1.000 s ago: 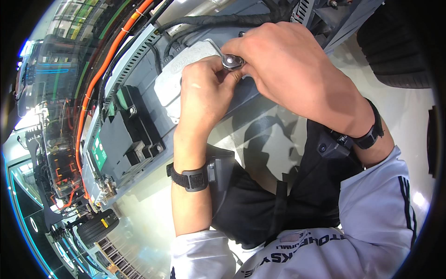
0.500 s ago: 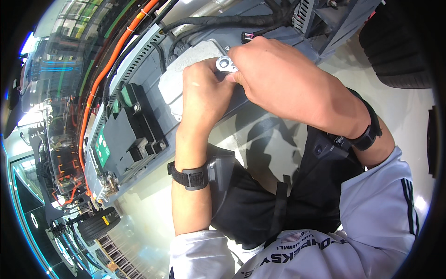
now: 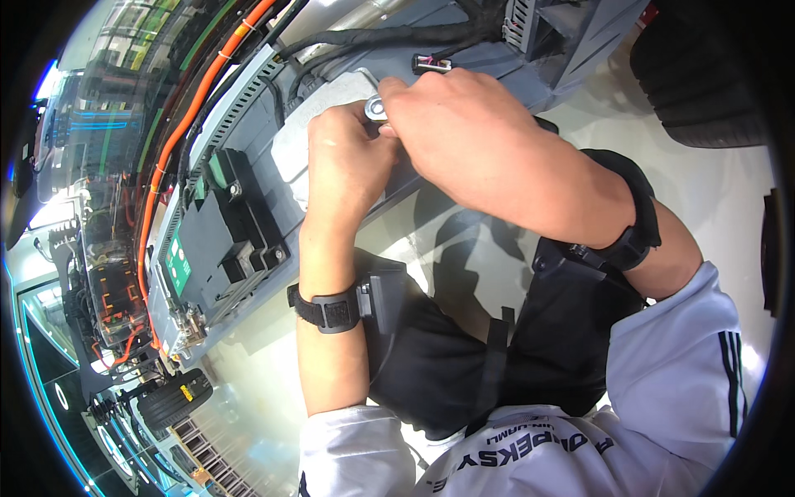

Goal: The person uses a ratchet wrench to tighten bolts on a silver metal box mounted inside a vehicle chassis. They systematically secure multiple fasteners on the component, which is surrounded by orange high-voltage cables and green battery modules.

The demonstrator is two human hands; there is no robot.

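Observation:
A ratchet wrench (image 3: 376, 109) shows its round chrome head between my two hands, at the right edge of a silver cast-metal housing (image 3: 308, 124). My right hand (image 3: 464, 124) is closed around the handle, which its fingers mostly cover. Beside the head, my left hand (image 3: 348, 153) has its fingers curled in close under it. What sits below the wrench head is hidden by my hands. Just beyond my right knuckles lies a loose black connector (image 3: 432, 63) on the grey chassis panel (image 3: 489, 79).
Black cable bundles (image 3: 389, 36) run behind the housing. On the left, a black module with a green label (image 3: 217, 228) is mounted beside a perforated rail (image 3: 236, 95) and an orange cable (image 3: 192, 108). A large tire (image 3: 704, 91) stands at the far right.
The whole scene has shifted slightly left in view. My right wrist has swung a little leftward with the ratchet wrench, and more of the black connector shows. Both hands keep their grip.

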